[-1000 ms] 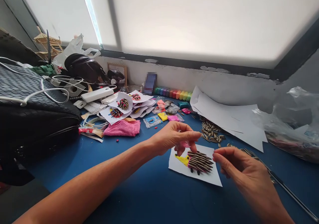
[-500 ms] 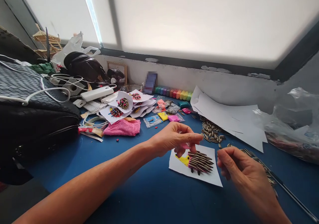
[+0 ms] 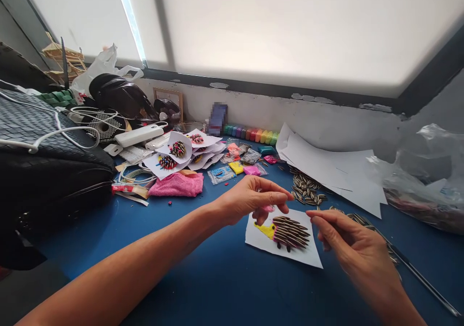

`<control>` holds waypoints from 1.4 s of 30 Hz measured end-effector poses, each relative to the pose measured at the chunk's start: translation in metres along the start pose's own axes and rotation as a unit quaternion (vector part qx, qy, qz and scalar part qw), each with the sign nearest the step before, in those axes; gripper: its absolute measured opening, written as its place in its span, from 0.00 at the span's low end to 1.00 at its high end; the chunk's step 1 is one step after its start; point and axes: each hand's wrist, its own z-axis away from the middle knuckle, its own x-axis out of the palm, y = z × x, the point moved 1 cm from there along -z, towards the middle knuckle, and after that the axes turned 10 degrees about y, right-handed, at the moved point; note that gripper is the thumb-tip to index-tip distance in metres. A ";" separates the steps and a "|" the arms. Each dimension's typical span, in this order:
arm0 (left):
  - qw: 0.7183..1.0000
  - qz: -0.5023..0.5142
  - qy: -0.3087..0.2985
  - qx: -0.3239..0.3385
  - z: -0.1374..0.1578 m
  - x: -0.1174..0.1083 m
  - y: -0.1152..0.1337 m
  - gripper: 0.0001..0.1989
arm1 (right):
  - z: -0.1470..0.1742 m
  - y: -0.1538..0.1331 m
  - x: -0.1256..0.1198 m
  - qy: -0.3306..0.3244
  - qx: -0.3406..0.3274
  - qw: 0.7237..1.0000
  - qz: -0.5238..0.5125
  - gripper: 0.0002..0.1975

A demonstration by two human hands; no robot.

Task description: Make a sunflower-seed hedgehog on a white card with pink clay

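Note:
My left hand (image 3: pixel 250 200) hovers over the upper left of a small white paper (image 3: pixel 304 256), its lower fingers curled around a bit of pink clay (image 3: pixel 268 208). Its thumb and index finger reach to the right. To the right of the paper, my right hand (image 3: pixel 357 244) has thumb and index finger pressed together; anything between them is too small to make out. On the paper is a hedgehog (image 3: pixel 290 231) with a yellow clay face, a dark eye, and striped sunflower seeds as spines. Dark feet show beneath it.
Loose sunflower seeds (image 3: pixel 306 188) lie behind the hands. A thin metal rod (image 3: pixel 422 273) lies at right, near a clear plastic bag (image 3: pixel 424 181). White sheets (image 3: pixel 333 169), clay packets (image 3: pixel 237 167), finished seed pictures (image 3: pixel 168 161) and a pink cloth (image 3: pixel 176 185) sit farther back. A black bag (image 3: pixel 54 171) stands left.
My right hand has moved slightly left and up, its index finger now stretched farther toward my left hand. My left thumb and index finger have shifted slightly; the paper stays put.

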 end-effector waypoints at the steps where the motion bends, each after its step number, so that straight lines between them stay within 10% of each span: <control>1: 1.000 0.001 -0.005 0.003 -0.001 -0.001 0.000 0.13 | 0.000 -0.001 0.000 0.004 0.012 1.000 0.000 0.16; 9: 0.980 -0.174 0.098 -0.023 -0.022 -0.026 -0.016 0.07 | -0.001 0.000 -0.003 -0.022 0.032 0.998 0.045 0.18; 42: 0.974 -0.219 0.061 -0.022 -0.032 -0.039 -0.035 0.05 | -0.009 0.014 0.014 -0.018 -0.123 0.986 0.108 0.11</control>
